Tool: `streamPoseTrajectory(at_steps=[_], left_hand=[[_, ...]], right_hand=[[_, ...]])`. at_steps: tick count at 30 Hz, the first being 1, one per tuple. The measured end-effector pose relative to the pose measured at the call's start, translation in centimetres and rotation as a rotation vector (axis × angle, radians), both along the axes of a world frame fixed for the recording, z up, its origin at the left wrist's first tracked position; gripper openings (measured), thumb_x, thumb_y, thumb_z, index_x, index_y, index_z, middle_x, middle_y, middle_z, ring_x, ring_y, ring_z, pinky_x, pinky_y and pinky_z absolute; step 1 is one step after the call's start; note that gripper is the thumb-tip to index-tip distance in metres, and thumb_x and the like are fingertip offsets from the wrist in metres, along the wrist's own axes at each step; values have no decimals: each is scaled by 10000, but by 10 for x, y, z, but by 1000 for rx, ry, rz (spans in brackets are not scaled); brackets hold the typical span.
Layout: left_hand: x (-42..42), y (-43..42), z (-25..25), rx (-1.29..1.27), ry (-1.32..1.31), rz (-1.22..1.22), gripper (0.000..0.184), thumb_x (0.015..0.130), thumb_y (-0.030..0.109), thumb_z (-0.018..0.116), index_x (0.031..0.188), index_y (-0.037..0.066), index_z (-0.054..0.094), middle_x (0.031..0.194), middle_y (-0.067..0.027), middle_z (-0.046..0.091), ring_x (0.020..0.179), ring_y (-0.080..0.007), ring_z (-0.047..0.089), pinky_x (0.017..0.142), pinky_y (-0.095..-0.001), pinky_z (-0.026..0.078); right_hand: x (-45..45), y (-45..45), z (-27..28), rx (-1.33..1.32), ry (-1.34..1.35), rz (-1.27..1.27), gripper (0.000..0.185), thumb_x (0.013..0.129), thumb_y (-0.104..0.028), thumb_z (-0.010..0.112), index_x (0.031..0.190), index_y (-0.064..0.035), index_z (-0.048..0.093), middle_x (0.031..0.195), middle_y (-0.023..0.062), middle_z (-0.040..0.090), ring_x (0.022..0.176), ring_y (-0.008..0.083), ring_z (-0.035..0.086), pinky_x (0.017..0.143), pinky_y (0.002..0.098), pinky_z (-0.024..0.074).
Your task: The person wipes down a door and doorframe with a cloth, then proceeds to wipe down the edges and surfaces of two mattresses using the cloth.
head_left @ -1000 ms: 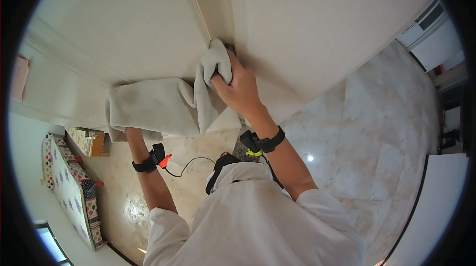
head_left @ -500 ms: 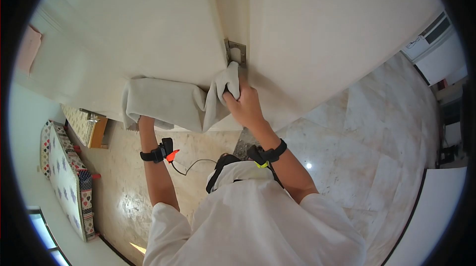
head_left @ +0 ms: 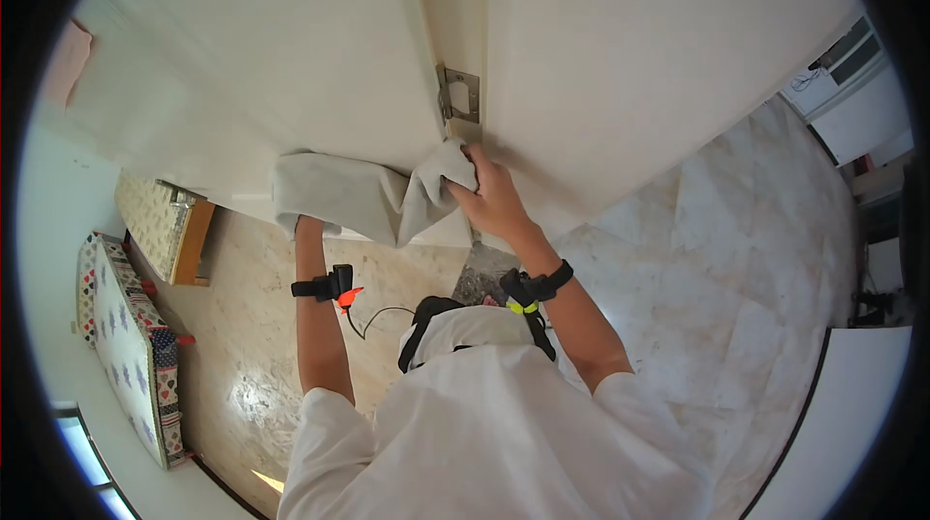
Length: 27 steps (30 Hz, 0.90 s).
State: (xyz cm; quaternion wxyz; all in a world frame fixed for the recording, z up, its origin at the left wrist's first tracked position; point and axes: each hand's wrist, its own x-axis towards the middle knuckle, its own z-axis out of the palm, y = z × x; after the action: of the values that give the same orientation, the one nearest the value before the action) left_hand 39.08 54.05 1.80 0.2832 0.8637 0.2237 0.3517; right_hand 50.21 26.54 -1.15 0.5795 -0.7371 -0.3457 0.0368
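Observation:
A light grey cloth [head_left: 339,192] hangs in folds between my hands, in front of the white door [head_left: 291,55]. My right hand [head_left: 496,198] is closed on its bunched right end, close to the door's edge and just below a metal hinge [head_left: 459,94]. The cloth's left end drapes over my left hand [head_left: 309,226]; only the wrist side shows, and the fingers are hidden beneath the fabric. Black straps circle both wrists, the left one with an orange tab, the right one with a yellow-green tab.
A white panel [head_left: 620,64] rises right of the hinge. Marbled tiles [head_left: 668,278] cover the floor, with a dark stone strip [head_left: 484,273] below the door. At left stand a patterned bed [head_left: 131,355] and a wooden-sided piece of furniture [head_left: 192,241]. Pink paper [head_left: 68,63] hangs far left.
My left hand and the cloth's left end have moved right, toward my right hand. My right hand has shifted slightly right and lower, away from the hinge, still gripping the cloth.

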Motion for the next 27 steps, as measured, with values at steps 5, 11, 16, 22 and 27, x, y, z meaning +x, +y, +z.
streamPoseTrajectory(at_steps=[5,11,16,22,27], left_hand=[[-8,3,-6,-26,-5,0,457,786,271,707,1208,116,626,1209,-103,628,1174,-308,543,999,-420,430],[-7,12,-10,-34,-25,-14,440,786,262,705,1194,114,635,1192,-103,637,1163,-307,551,992,-419,435],[-3,17,-7,-52,-45,-23,426,786,255,704,1183,112,642,1178,-102,645,1155,-306,557,986,-419,440],[-29,9,-54,-223,91,-82,410,787,246,702,1170,110,651,1161,-102,655,1145,-305,565,978,-419,445],[-28,2,-100,34,88,-145,298,786,144,652,1076,79,676,1074,-107,681,1094,-305,586,951,-406,457]], right_hand=[[-15,1,16,-157,200,183,343,874,-175,649,1144,28,585,911,189,675,855,288,657,749,369,501],[-27,17,11,-161,41,282,376,925,-195,609,1227,22,553,1007,182,665,904,310,626,834,356,483],[-46,21,68,94,42,262,376,931,-186,597,1244,14,539,1130,197,634,1012,345,612,895,365,471],[-57,41,17,26,167,220,400,924,-189,606,1263,10,529,1143,175,649,1062,293,624,919,355,463],[-65,58,-34,-24,187,172,435,911,-193,626,1279,7,510,1103,185,662,1059,302,634,921,360,465]])
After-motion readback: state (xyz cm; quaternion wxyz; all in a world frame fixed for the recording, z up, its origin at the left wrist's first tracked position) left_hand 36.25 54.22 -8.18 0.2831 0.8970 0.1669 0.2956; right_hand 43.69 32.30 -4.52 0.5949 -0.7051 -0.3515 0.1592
